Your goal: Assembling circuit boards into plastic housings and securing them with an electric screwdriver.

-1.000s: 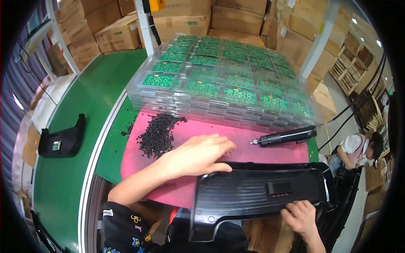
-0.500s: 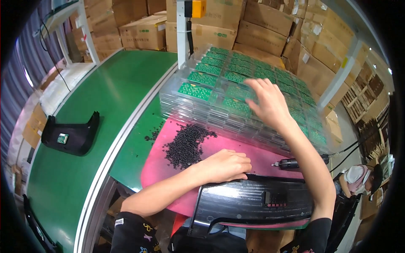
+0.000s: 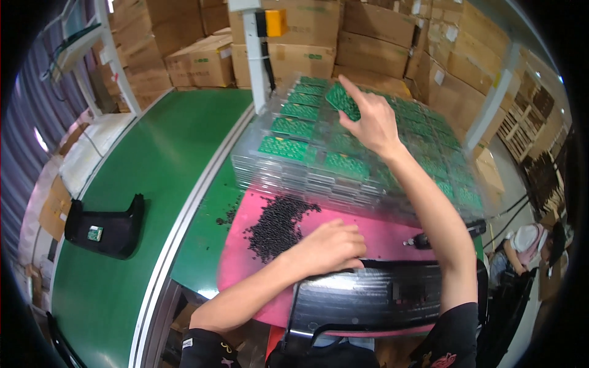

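My right hand (image 3: pixel 373 119) is raised over a stack of clear plastic trays (image 3: pixel 264 172), pinching a green circuit board (image 3: pixel 342 102) between thumb and fingers, the index finger stretched along it. Rows of similar boards fill the top tray. Nearer to me, my left hand (image 3: pixel 336 246) is closed at the far edge of a curved black plastic panel (image 3: pixel 356 297); its fingertips are curled at that edge and partly hidden. The panel lies in front of me on a pink mat (image 3: pixel 245 208). A heap of small black screws (image 3: pixel 273 227) is spread on the mat beyond my left forearm.
An electric screwdriver (image 3: pixel 423 240) lies at the right, between trays and panel. Left of a metal rail, a green conveyor belt (image 3: pixel 165 135) carries another black housing (image 3: pixel 110 236) with a small board. Cardboard boxes (image 3: pixel 307 61) stand behind. A person (image 3: pixel 521 248) sits at far right.
My right hand has lifted a circuit board from the tray and moved farther away. My left hand stays at the panel's edge. The whole view has shifted slightly.
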{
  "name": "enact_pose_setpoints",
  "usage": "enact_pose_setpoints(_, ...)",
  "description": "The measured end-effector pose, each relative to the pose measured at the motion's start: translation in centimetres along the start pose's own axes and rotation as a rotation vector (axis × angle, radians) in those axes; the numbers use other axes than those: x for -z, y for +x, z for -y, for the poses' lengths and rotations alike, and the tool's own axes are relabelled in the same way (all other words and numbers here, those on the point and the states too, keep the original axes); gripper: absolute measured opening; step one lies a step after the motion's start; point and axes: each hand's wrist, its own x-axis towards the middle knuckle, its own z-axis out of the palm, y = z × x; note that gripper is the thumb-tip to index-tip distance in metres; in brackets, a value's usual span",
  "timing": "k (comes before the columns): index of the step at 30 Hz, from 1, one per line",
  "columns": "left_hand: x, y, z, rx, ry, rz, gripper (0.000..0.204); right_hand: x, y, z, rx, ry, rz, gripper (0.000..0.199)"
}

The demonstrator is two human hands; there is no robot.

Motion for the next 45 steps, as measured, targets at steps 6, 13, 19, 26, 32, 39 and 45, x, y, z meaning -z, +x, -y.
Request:
enact_pose_setpoints(6, 2.7, 1.0, -1.1, 0.499, -0.246, -0.558, 0.055, 9.2, -8.2, 3.3, -0.131, 0.868, -0.186, 0.075)
enact_pose_setpoints(13, 3.0, 3.2, -5.7, 0.336, -0.702, -0.397, 0.058, 16.2, -19.8, 4.5, -0.251, 1.204, -0.059, 0.081)
enact_pose_setpoints(19, 2.3, 5.3, -7.3, 0.376, -0.705, -0.161, 0.057, 19.4, -26.8, 3.0, -0.386, 0.846, -0.014, 0.062)
enact_pose_setpoints(26, -1.1, 5.2, -8.0, 0.318, -0.392, 0.345, 0.053, 19.9, -32.1, 1.6, -0.337, 0.511, 0.391, 0.056)
enact_pose_setpoints(32, -2.9, 5.2, -8.2, 0.328, -0.321, 0.430, 0.048, 17.7, -34.3, 0.6, -0.404, 0.619, 0.420, 0.057)
enact_pose_setpoints(39, -3.6, 5.3, -8.1, 0.376, -0.326, 0.405, 0.050, 16.7, -34.5, -0.1, -0.454, 0.625, 0.394, 0.060)
enact_pose_setpoints(45, -3.7, 5.5, -7.9, 0.378, -0.331, 0.414, 0.051, 16.6, -34.5, 0.2, -0.467, 0.615, 0.373, 0.059)
